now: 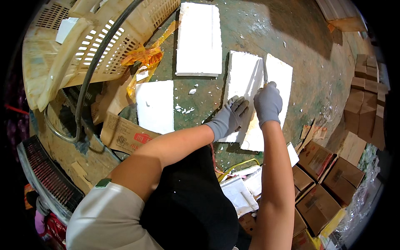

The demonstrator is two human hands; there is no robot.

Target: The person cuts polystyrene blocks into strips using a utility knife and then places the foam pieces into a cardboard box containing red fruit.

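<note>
My right hand (268,101), in a grey glove, is closed around the handle of a knife (265,72). Its narrow metal blade points away from me, along the split between two pieces of white polystyrene foam. The left foam piece (242,73) lies under my left hand (230,115), also gloved, which presses down with its palm and extended fingers. Beside it, the right foam piece (281,73) sits at a slight angle, partly covered by my right hand and forearm. Most of the knife's handle is hidden in my fist.
Two more foam boards, one far (198,39) and one nearer (155,106), lie on the floor among crumbs. At left are a yellowed plastic basket (103,53), orange tape (145,56) and flattened cardboard (125,132). Several cardboard boxes (318,204) stand at right. Foam scraps (239,195) lie near me.
</note>
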